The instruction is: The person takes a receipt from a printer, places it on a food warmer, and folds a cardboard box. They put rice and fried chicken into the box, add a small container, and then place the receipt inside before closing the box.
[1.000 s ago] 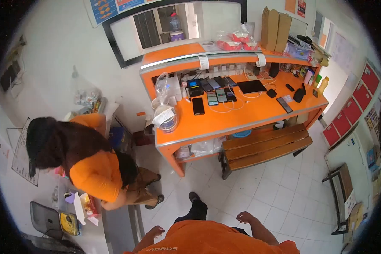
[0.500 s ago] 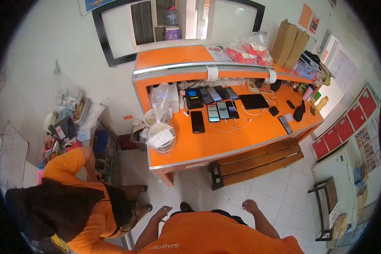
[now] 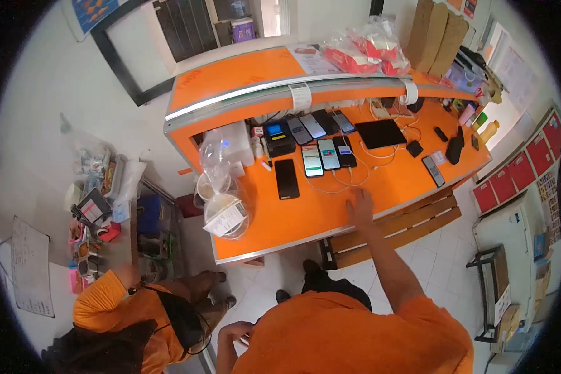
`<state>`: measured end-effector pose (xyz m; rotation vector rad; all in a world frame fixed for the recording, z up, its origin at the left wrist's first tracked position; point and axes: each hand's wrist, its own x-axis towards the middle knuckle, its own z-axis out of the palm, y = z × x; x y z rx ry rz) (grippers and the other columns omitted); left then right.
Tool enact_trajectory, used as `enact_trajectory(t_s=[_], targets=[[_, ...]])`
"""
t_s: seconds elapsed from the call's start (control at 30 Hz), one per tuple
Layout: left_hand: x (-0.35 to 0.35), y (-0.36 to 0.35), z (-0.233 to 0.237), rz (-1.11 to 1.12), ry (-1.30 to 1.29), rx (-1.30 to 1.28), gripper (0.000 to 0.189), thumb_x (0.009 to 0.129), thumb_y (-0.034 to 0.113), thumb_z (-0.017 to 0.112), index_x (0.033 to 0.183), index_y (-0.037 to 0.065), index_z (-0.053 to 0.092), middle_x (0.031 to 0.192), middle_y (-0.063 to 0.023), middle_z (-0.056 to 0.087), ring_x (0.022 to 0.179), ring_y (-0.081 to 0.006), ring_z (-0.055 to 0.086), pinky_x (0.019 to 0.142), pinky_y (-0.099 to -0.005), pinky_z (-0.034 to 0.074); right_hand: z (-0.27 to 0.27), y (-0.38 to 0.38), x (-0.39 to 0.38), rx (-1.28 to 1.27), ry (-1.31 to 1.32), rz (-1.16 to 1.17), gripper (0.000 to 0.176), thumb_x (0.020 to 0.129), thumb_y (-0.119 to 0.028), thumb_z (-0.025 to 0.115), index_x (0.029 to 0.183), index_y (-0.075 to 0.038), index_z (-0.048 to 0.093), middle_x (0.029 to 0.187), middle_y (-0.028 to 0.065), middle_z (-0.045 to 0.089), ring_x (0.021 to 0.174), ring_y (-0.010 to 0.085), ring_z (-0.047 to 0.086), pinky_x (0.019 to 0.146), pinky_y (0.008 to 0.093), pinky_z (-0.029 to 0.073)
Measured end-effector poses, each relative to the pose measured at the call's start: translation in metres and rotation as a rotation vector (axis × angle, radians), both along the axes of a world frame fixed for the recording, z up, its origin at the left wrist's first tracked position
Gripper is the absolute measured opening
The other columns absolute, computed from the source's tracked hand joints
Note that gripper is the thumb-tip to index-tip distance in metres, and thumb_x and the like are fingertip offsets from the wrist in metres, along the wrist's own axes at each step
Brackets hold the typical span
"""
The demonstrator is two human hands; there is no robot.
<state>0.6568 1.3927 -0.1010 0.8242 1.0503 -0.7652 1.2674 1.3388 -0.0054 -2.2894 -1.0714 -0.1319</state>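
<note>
My right hand (image 3: 359, 209) reaches over the front part of the orange counter (image 3: 311, 215), fingers spread and holding nothing. Beyond its fingertips lie several phones, among them one with a lit screen (image 3: 312, 161) and a black tablet (image 3: 381, 134) with white cables around it. A dark phone (image 3: 287, 179) lies apart, nearer the left. My left hand (image 3: 235, 330) hangs low beside my orange shirt, its fingers bent and partly hidden against it. On the counter's left end stands a clear plastic bag (image 3: 215, 159) of round tubs with a paper slip (image 3: 224, 218).
A wooden bench (image 3: 399, 224) stands under the counter's front edge. At left, a person in orange (image 3: 106, 305) bends beside a cluttered shelf (image 3: 128, 240). Bagged red boxes (image 3: 361, 56) sit on the upper ledge. A card terminal (image 3: 278, 138) is behind the phones.
My body has come closer to the counter. My right hand has moved forward from over the floor to above the counter; my left hand has drawn in against my shirt.
</note>
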Motion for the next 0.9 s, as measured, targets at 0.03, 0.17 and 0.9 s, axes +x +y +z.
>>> enact_trajectory(t_s=[0.03, 0.17, 0.9], targets=[[0.004, -0.004, -0.001, 0.007, 0.004, 0.035, 0.067, 0.079, 0.054, 0.075, 0.131, 0.015, 0.058, 0.135, -0.0154, 0.058, 0.12, -0.0357, 0.057, 0.088, -0.055, 0.052, 0.01, 0.021, 0.012, -0.069, -0.046, -0.053, 0.042, 0.086, -0.025, 0.068, 0.124, -0.009, 0.06, 0.135, 0.0207, 0.048, 0.126, 0.0402, 0.045, 0.099, 0.0547, 0.04], [0.023, -0.03, -0.011, 0.01, 0.033, 0.257, 0.066, 0.079, 0.051, 0.076, 0.131, 0.015, 0.058, 0.133, -0.0156, 0.06, 0.118, -0.0353, 0.059, 0.088, -0.0534, 0.053, 0.023, 0.089, 0.072, -0.351, -0.004, -0.158, 0.057, 0.089, -0.04, 0.065, 0.139, -0.016, 0.052, 0.155, 0.0192, 0.026, 0.142, 0.0433, 0.025, 0.107, 0.0668, 0.025], [0.155, -0.069, -0.017, 0.202, 0.233, 1.32, 0.028, 0.076, 0.023, 0.08, 0.096, 0.005, 0.071, 0.102, -0.0191, 0.072, 0.091, -0.0294, 0.072, 0.081, -0.0398, 0.057, -0.023, 0.083, 0.005, -0.018, -0.137, 0.681, 0.044, 0.082, -0.031, 0.069, 0.119, -0.007, 0.062, 0.137, 0.0169, 0.048, 0.135, 0.0365, 0.038, 0.104, 0.0649, 0.026]])
